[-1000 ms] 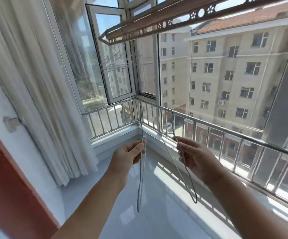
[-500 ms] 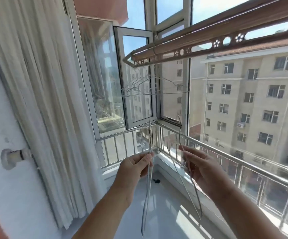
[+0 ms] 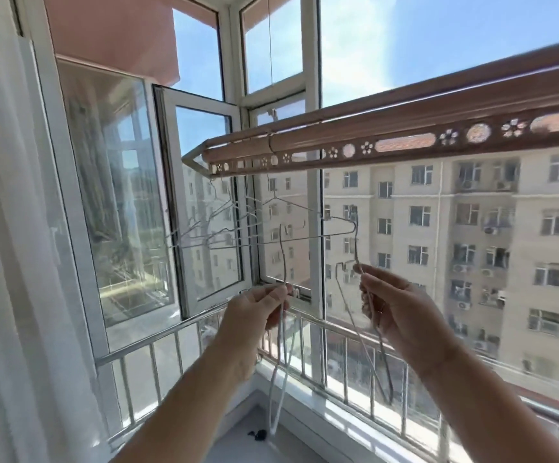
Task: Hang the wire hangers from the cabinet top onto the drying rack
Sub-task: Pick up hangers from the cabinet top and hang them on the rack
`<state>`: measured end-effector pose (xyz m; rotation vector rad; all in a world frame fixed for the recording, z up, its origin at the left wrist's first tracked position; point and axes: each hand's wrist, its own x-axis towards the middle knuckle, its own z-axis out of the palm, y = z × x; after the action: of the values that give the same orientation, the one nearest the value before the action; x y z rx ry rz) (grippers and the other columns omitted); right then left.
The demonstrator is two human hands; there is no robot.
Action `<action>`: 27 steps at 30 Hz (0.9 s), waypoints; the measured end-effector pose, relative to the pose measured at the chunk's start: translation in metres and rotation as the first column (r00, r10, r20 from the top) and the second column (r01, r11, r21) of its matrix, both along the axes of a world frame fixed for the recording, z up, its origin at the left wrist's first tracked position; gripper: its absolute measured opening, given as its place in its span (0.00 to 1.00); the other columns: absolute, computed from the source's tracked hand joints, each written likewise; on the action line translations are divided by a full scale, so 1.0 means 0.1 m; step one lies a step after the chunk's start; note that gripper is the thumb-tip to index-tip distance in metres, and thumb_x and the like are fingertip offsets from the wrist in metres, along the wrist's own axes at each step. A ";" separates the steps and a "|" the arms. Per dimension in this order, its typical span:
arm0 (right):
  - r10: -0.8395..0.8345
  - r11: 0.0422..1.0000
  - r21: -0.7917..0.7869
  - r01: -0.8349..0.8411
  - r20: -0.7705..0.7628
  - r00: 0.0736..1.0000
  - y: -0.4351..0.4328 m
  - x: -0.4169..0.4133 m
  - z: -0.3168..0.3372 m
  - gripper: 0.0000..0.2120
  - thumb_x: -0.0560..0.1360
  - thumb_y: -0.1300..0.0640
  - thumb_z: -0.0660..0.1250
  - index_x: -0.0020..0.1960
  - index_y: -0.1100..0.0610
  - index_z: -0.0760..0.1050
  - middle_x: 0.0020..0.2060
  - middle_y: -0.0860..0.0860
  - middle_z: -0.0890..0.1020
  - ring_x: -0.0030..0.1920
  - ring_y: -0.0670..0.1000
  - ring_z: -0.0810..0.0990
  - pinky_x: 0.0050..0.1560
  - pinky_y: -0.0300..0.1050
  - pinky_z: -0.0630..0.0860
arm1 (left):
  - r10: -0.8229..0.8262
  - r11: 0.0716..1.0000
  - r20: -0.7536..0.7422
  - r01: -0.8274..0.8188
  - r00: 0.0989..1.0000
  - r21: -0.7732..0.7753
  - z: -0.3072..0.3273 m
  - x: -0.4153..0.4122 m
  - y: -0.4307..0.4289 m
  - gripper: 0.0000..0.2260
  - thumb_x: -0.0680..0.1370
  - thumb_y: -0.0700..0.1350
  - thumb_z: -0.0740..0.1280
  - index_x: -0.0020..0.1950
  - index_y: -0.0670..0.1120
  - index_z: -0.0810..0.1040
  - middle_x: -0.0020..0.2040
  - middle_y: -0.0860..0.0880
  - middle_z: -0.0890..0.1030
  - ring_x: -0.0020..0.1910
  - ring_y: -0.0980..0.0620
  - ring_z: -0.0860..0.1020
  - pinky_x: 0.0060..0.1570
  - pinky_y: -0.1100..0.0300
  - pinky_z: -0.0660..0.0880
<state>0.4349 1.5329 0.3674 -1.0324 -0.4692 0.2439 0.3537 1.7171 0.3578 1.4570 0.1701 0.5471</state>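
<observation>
Balcony (image 3: 224, 452): left-hand hanger (image 3: 284, 349), right-hand hanger (image 3: 383, 365)

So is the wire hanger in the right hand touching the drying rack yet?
Apart. The head view shows the wire hanger in the right hand ending below the drying rack, with the building's wall visible between them.

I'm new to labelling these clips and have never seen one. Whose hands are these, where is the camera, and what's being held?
No machine here: a camera worn on a person's head looks forward and down, so both bare hands are the wearer's. The left hand pinches a wire hanger below its hook; the right hand grips a second hanger. Overhead runs a brown drying rack with a few hangers on it. Behind are an open window, a railing and a white curtain.
</observation>
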 end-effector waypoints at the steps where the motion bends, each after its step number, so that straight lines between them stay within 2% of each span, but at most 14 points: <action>1: -0.025 1.000 0.002 0.025 0.016 1.000 0.07 0.10 0.07 0.10 0.74 0.66 0.63 0.54 0.62 0.78 0.29 0.49 0.77 0.32 0.45 0.70 0.29 0.33 0.72 | -0.019 1.000 0.014 0.019 1.000 -0.009 0.07 0.13 0.07 0.06 0.75 0.42 0.67 0.47 0.43 0.84 0.38 0.46 0.82 0.38 0.51 0.75 0.40 0.61 0.71; 4: -0.081 0.996 0.031 0.080 0.063 0.995 0.22 0.41 0.27 0.10 0.74 0.67 0.63 0.54 0.63 0.78 0.33 0.51 0.76 0.33 0.46 0.70 0.30 0.33 0.72 | -0.076 0.997 0.069 0.078 0.995 -0.017 0.25 0.51 0.24 0.07 0.73 0.43 0.67 0.48 0.43 0.83 0.38 0.45 0.82 0.41 0.50 0.76 0.45 0.59 0.72; 7: -0.112 0.993 0.056 0.106 0.109 0.988 0.34 0.71 0.41 0.11 0.73 0.66 0.64 0.54 0.62 0.78 0.34 0.51 0.78 0.33 0.45 0.72 0.30 0.31 0.74 | -0.125 0.992 0.120 0.126 0.985 0.002 0.41 0.85 0.34 0.07 0.75 0.41 0.66 0.48 0.42 0.83 0.34 0.49 0.81 0.37 0.53 0.77 0.44 0.60 0.72; 12: -0.190 0.979 0.098 0.179 0.111 0.975 0.54 1.15 0.61 0.10 0.73 0.67 0.64 0.53 0.63 0.78 0.32 0.51 0.76 0.29 0.44 0.72 0.29 0.31 0.73 | -0.193 0.981 0.170 0.188 0.966 0.045 0.60 1.34 0.46 0.08 0.77 0.40 0.64 0.49 0.43 0.83 0.34 0.49 0.81 0.38 0.53 0.76 0.44 0.62 0.71; 15: -0.245 0.968 0.091 0.235 0.125 0.961 0.63 1.34 0.69 0.10 0.73 0.67 0.64 0.53 0.63 0.77 0.34 0.52 0.76 0.31 0.45 0.72 0.30 0.30 0.73 | -0.224 0.975 0.189 0.221 0.956 0.039 0.67 1.60 0.57 0.08 0.77 0.40 0.64 0.49 0.43 0.83 0.34 0.49 0.81 0.39 0.53 0.76 0.44 0.62 0.71; 17: -0.281 0.959 0.073 0.273 0.142 0.949 0.66 1.44 0.73 0.10 0.74 0.66 0.64 0.54 0.62 0.78 0.37 0.53 0.77 0.33 0.45 0.71 0.30 0.30 0.73 | -0.252 0.968 0.200 0.251 0.947 0.031 0.72 1.76 0.64 0.08 0.77 0.40 0.64 0.48 0.44 0.83 0.33 0.50 0.81 0.37 0.54 0.76 0.40 0.65 0.73; 21: -0.360 0.933 0.051 0.357 0.154 0.920 0.71 1.59 0.79 0.11 0.74 0.66 0.63 0.55 0.62 0.78 0.34 0.51 0.75 0.31 0.44 0.70 0.29 0.32 0.71 | -0.312 0.950 0.214 0.308 0.926 0.055 0.81 2.07 0.72 0.07 0.76 0.41 0.65 0.45 0.45 0.84 0.32 0.51 0.81 0.35 0.55 0.75 0.42 0.63 0.70; 24: -0.401 0.916 0.041 0.399 0.148 0.904 0.73 1.65 0.83 0.11 0.75 0.65 0.64 0.55 0.62 0.78 0.37 0.52 0.76 0.34 0.45 0.71 0.31 0.31 0.73 | -0.359 0.933 0.210 0.352 0.909 0.069 0.89 2.27 0.77 0.07 0.77 0.42 0.66 0.45 0.47 0.84 0.32 0.53 0.81 0.34 0.57 0.76 0.37 0.67 0.71; 27: -0.423 0.906 0.039 0.421 0.117 0.899 0.77 1.70 0.82 0.12 0.75 0.65 0.63 0.57 0.63 0.77 0.38 0.52 0.75 0.36 0.45 0.71 0.31 0.31 0.73 | -0.389 0.921 0.219 0.386 0.895 0.062 0.95 2.45 0.80 0.07 0.77 0.42 0.65 0.46 0.47 0.84 0.32 0.53 0.82 0.36 0.55 0.76 0.41 0.63 0.70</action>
<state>0.6045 1.6098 0.4497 -1.1141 -0.3449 -0.2128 0.5991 1.7971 0.4531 1.3854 -0.3049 0.3820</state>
